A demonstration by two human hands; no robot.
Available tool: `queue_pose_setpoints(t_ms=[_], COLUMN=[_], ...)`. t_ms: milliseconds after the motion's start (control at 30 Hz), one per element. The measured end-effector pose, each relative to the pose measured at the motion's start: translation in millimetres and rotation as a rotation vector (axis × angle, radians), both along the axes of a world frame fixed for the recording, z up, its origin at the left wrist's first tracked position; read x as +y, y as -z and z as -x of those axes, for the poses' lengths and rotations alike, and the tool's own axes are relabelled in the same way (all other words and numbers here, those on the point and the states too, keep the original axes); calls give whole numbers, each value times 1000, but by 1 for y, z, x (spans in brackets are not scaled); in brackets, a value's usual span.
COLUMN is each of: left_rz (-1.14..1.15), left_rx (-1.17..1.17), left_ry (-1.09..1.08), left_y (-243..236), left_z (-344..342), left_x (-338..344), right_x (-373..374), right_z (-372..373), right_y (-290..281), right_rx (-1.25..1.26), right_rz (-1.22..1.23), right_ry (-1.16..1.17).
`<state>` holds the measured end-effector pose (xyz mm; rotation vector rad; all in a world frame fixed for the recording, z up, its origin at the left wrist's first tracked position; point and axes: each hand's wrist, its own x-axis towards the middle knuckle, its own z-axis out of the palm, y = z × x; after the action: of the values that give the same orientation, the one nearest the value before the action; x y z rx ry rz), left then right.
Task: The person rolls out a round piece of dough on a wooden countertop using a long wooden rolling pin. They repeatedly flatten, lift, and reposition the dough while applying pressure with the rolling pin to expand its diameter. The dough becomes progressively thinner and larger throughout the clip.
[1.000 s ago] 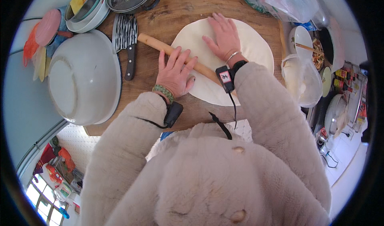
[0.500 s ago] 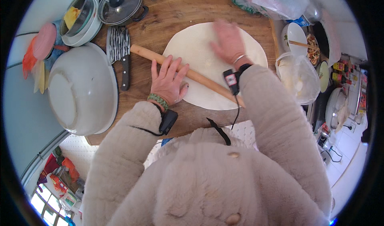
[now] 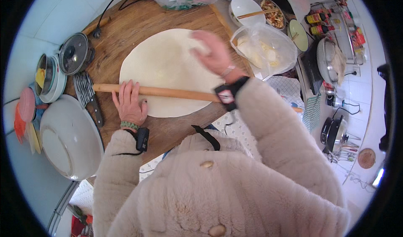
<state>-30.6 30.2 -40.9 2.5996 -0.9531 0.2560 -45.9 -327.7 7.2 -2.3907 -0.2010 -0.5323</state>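
A large round sheet of pale dough [image 3: 168,54] lies on the wooden board, with a long wooden rolling pin [image 3: 176,93] across its near part. Spread over the pin toward its left end are the stretched fingers of my left hand [image 3: 129,104], its palm on the near side. My right hand [image 3: 213,54], blurred by motion, is over the dough's right edge, fingers apart and nothing seen in them. The right forearm hides part of the pin, whose tip shows beyond the sleeve. Each wrist carries a small dark device.
To the left are a cleaver [image 3: 89,96], an upturned large basin [image 3: 69,136], stacked bowls [image 3: 54,83] and a glass-lidded pot [image 3: 74,54]. On the right stand a plastic bag of pale contents [image 3: 268,52], a white bowl [image 3: 245,8] with chopsticks and a pan of chopped food [image 3: 273,14].
The whole view has swung, bringing more of the right side in. My right hand has moved toward the dough's right edge. My left hand stays on the rolling pin.
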Motion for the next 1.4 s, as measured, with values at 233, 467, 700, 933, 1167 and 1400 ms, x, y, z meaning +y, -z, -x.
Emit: queue_pose_setpoints(t_ms=[233,467,700,933,1167,1400], left_rz=[27,-111,-96,-66,17,-69], left_rx=[-19,-137,-45,1,71,112], left_ry=[-180,-84,-208,-363,-282,-334], left_y=[9,-16,-20,-3,-8,-16], left_z=[2,-7,2,26,26,36], left_x=[2,3,-4,-8,10,27], right_x=[-220,-243,-273,-224,-42,34], right_z=[89,61,64,87,59,40], right_y=[-37,49,69,-37,-142,-188], right_rx=[441,609,483,485,635,675], right_rz=[76,600,567,187,-77,-89], right_ry=[735,230,229,507,138,71])
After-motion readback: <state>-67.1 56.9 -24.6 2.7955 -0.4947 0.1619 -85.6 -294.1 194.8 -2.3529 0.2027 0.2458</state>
